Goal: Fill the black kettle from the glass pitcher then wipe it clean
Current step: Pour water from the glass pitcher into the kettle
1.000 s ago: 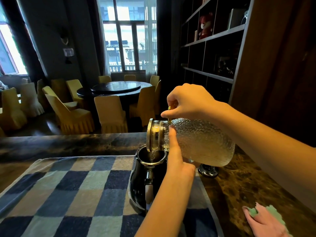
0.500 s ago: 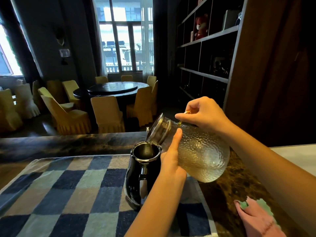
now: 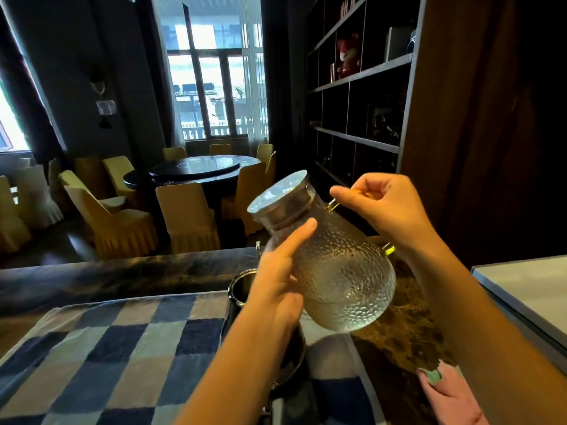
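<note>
A dark marbled counter is carrying a blue checked towel on its near left, a black kettle sitting on the towel, and a pink cloth lying near right.

Black kettle: mostly hidden behind left hand and forearm; only part of the metal rim and a strip of the lower body visible. Water level inside not visible.

Textured glass pitcher: handle largely covered by right hand; only small gold-coloured fittings show. Contents cannot be judged through the dimpled glass.

Pink cloth: cut off by bottom edge.

Blue-and-grey checkered towel: runs off the left and bottom edges.

Dark shelf unit: contents too dim to identify, apart from a red toy figure.
</note>
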The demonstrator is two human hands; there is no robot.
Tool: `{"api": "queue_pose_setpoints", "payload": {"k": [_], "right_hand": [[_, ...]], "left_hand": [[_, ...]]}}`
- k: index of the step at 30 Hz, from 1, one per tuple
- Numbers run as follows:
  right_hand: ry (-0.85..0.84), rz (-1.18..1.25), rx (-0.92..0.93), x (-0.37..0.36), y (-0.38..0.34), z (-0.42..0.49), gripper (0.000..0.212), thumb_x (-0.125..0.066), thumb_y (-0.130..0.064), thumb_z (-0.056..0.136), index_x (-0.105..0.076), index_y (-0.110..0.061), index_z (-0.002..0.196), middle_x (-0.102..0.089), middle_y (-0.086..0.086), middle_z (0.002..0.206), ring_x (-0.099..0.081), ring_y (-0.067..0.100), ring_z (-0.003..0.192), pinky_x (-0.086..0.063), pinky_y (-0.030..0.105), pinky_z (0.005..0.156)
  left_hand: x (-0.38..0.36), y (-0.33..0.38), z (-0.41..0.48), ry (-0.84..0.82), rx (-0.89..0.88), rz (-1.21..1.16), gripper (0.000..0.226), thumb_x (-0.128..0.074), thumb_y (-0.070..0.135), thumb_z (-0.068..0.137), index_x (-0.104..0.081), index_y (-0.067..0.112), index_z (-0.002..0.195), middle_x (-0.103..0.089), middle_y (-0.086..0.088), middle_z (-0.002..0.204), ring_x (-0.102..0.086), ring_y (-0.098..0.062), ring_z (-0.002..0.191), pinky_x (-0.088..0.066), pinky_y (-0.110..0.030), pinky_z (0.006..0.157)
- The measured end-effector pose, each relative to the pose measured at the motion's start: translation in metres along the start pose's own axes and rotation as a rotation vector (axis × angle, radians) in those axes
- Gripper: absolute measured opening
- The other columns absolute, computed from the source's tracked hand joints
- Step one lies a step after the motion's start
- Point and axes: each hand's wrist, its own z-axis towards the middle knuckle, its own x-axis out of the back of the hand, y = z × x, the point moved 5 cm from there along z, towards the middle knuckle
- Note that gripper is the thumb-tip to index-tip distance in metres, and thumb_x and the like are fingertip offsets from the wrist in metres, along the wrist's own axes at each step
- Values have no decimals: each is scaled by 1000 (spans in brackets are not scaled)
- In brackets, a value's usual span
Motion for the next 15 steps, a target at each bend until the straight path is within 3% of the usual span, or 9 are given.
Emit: {"api": "queue_pose_setpoints", "payload": {"k": [3, 7, 11, 15], "right_hand": [[2, 56, 18, -8, -30, 7, 32, -72, -32, 83, -60, -11, 63, -50, -7, 49, -40, 0, 44, -34, 12, 46], [-86, 192, -23, -35, -61, 12, 36, -61, -27, 92, -50, -14, 60, -35, -13, 37, -25, 0, 33, -23, 12, 36], [-147, 316, -86, -83, -76, 15, 34, -54, -26, 96, -48, -7, 69, -30, -10, 37, -20, 4, 32, -19, 14, 36], [-177, 475, -202, -146, -77, 10, 34, -51, -26, 98, -50, -9, 69, -31, -7, 40, -21, 5, 33, -17, 15, 36]], "left_hand": [[0, 36, -1, -61, -64, 90, 65, -80, 17, 68, -57, 11, 129, -66, -14, 122, -64, -27, 110, -56, -40, 88], [9, 88, -5, -157, -117, 253, 64, -76, 23, 70, -55, 14, 130, -63, -13, 126, -62, -31, 114, -50, -51, 95], [32, 146, -13, -139, -352, 460, 39, -68, 24, 67, -67, 17, 105, -72, 1, 95, -69, -14, 88, -54, -36, 86], [74, 185, -14, -127, -398, 659, 43, -64, 21, 79, -61, 8, 119, -71, -3, 101, -69, -13, 89, -55, -25, 75]]}}
